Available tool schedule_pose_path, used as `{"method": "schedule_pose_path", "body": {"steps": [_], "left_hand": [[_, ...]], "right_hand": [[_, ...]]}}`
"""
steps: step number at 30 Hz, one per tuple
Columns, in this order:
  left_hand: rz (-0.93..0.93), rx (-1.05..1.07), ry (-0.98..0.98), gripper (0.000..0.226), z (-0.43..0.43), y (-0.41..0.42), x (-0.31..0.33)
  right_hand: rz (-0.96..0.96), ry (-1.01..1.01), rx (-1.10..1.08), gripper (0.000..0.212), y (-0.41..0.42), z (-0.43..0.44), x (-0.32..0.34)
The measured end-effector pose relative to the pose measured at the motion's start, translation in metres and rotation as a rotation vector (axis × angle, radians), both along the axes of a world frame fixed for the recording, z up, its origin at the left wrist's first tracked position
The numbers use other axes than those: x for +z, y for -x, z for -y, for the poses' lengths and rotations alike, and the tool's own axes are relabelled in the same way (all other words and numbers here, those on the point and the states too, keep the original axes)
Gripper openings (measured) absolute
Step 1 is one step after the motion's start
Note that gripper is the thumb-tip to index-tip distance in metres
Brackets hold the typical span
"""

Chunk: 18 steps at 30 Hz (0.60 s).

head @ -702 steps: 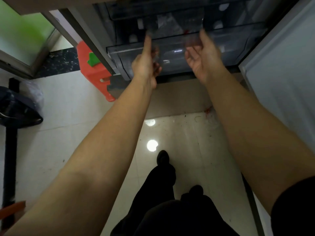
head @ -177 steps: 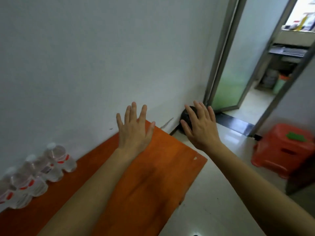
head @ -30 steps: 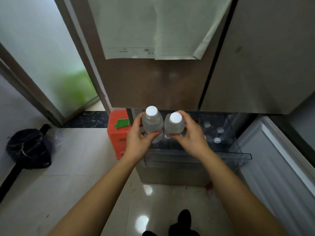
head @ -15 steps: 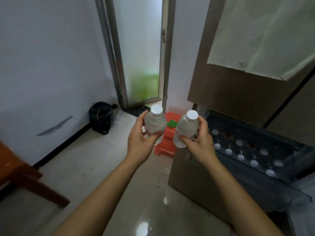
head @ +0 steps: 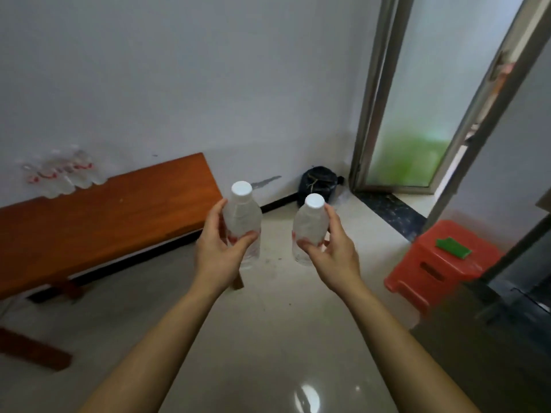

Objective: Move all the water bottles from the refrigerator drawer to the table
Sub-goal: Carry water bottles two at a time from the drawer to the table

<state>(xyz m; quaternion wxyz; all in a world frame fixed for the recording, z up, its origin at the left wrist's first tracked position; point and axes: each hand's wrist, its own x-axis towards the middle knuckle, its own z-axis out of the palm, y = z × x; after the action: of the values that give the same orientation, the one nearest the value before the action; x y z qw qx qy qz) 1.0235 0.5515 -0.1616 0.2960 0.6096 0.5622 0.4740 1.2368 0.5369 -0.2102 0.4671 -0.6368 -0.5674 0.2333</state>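
My left hand grips a clear water bottle with a white cap, held upright in mid-air. My right hand grips a second water bottle of the same kind, tilted slightly left. Both are over the floor, right of the orange wooden table. Several water bottles with red labels stand blurred at the table's far left by the wall. The refrigerator drawer shows only as a dark corner at the right edge.
A red plastic stool with a green item on it stands at the right. A black bag sits in the corner by the frosted glass door. Glossy tiled floor lies between me and the table.
The view has swung left from the refrigerator toward the table. Both hands still hold their bottles, now a little farther apart.
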Motion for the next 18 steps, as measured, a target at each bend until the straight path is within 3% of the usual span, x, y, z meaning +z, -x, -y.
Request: {"method": "schedule_pose_path", "body": {"steps": [11, 18], "left_hand": [[0.033, 0.176, 0.003, 0.084, -0.092, 0.245, -0.005], [0.06, 0.22, 0.009, 0.082, -0.169, 0.351, 0.0]], "right_hand": [[0.084, -0.033, 0.322, 0.089, 0.248, -0.137, 0.012], [0.084, -0.026, 0.433, 0.091, 0.367, -0.228, 0.007]]}}
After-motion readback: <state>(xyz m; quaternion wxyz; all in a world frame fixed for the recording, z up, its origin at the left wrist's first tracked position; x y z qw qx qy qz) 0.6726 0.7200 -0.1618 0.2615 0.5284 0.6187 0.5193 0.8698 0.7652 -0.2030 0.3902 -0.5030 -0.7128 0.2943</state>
